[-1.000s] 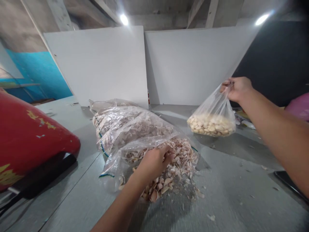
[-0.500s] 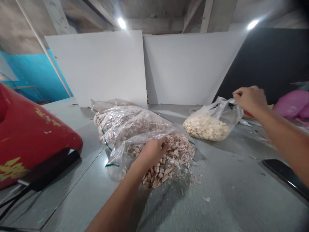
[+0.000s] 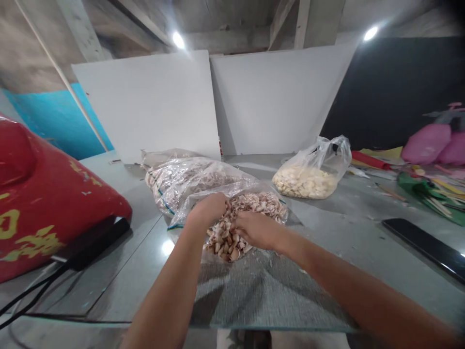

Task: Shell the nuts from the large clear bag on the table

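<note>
A clear plastic bag [image 3: 198,177] lies on its side, its mouth spilling unpeeled garlic cloves [image 3: 227,245] and papery garlic skins [image 3: 263,201]. My left hand [image 3: 212,208] is at the left of the bag's mouth, fingers curled down into the heap. From the right, my right hand [image 3: 254,228] reaches in close beside it, fingers bent together among the cloves. The fingertips of both hands are partly hidden, and whatever they pinch does not show. Farther back on the right stands a clear carrier bag [image 3: 307,179] of peeled garlic cloves, with neither hand on it.
A red bag-like object [image 3: 61,194] and a black device [image 3: 96,245] with cables are at left. A phone [image 3: 425,245] lies at right. Behind it are pink bundles [image 3: 428,143] and green material [image 3: 428,194]. White boards [image 3: 283,106] stand along the back.
My right hand has come away from the carrier bag's handle and moved left and down to the garlic heap. My left hand has shifted slightly left within the heap.
</note>
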Action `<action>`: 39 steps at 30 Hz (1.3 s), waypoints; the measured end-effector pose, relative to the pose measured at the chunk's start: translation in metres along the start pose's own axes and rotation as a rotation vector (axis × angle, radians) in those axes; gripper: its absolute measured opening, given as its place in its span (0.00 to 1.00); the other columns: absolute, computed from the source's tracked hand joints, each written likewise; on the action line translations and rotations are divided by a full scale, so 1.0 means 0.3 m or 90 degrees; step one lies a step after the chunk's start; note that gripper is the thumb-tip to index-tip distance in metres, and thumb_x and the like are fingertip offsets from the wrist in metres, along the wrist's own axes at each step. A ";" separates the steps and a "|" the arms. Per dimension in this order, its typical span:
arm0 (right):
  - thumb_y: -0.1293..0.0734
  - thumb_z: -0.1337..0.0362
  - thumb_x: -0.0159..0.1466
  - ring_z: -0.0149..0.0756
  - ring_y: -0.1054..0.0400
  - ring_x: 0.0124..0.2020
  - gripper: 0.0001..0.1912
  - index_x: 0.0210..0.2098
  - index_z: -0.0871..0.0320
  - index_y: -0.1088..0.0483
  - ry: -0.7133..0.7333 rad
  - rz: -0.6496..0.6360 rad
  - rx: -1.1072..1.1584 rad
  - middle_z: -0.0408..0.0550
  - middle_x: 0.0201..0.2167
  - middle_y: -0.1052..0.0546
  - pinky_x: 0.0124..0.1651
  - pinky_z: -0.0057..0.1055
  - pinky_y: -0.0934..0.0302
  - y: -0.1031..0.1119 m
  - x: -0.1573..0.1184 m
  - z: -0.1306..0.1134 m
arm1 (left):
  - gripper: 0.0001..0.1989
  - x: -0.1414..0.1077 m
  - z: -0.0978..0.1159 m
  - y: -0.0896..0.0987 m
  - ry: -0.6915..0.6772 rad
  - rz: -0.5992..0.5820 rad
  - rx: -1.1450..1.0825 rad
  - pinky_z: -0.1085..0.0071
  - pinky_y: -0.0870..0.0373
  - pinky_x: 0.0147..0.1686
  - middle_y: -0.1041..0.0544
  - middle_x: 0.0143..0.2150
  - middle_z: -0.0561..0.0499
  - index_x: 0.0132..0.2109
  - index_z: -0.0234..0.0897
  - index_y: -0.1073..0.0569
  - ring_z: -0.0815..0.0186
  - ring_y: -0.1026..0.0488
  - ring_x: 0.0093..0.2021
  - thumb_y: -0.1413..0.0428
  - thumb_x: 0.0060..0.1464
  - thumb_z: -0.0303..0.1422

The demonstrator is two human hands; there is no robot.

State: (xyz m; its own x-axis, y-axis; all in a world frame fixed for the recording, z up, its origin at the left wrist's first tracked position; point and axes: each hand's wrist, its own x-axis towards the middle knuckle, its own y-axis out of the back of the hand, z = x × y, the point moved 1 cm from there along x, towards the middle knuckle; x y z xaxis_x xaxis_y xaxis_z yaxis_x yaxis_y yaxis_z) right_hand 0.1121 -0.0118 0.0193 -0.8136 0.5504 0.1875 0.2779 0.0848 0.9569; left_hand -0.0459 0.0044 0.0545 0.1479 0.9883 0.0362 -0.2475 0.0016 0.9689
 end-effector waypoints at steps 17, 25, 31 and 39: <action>0.37 0.68 0.58 0.39 0.33 0.42 0.14 0.44 0.59 0.30 -0.055 -0.012 0.001 0.54 0.40 0.27 0.42 0.29 0.44 -0.074 -0.021 0.077 | 0.12 0.048 0.047 -0.090 -0.041 0.061 0.017 0.73 0.36 0.35 0.23 0.34 0.42 0.35 0.33 0.25 0.62 0.27 0.35 0.53 0.52 0.32; 0.43 0.55 0.64 0.39 0.33 0.37 0.16 0.44 0.60 0.33 -0.125 0.130 0.035 0.52 0.35 0.26 0.36 0.27 0.47 -0.036 -0.028 0.133 | 0.18 0.030 0.047 -0.124 -0.145 0.175 -0.163 0.72 0.37 0.35 0.25 0.31 0.47 0.35 0.33 0.28 0.65 0.31 0.33 0.58 0.59 0.38; 0.45 0.50 0.64 0.35 0.35 0.30 0.21 0.41 0.60 0.31 -0.096 0.293 0.265 0.47 0.29 0.28 0.33 0.27 0.46 0.003 -0.035 0.134 | 0.19 0.008 0.045 -0.141 -0.259 0.216 -0.380 0.71 0.36 0.37 0.25 0.35 0.47 0.46 0.34 0.30 0.65 0.31 0.35 0.55 0.57 0.41; 0.45 0.48 0.63 0.28 0.42 0.18 0.24 0.44 0.60 0.32 -0.099 0.271 0.614 0.42 0.18 0.33 0.23 0.25 0.47 -0.005 -0.028 0.148 | 0.19 0.019 0.043 -0.179 -0.248 0.235 -0.494 0.75 0.36 0.29 0.25 0.32 0.50 0.46 0.35 0.28 0.70 0.33 0.27 0.42 0.46 0.36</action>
State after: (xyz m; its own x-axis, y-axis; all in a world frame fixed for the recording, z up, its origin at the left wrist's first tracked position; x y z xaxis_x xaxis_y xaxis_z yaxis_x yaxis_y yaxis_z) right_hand 0.1413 0.0203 0.0064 -0.4990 0.7840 0.3692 0.8665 0.4446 0.2269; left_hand -0.0194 0.0079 0.0059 0.2079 0.8266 0.5229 -0.8902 -0.0616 0.4514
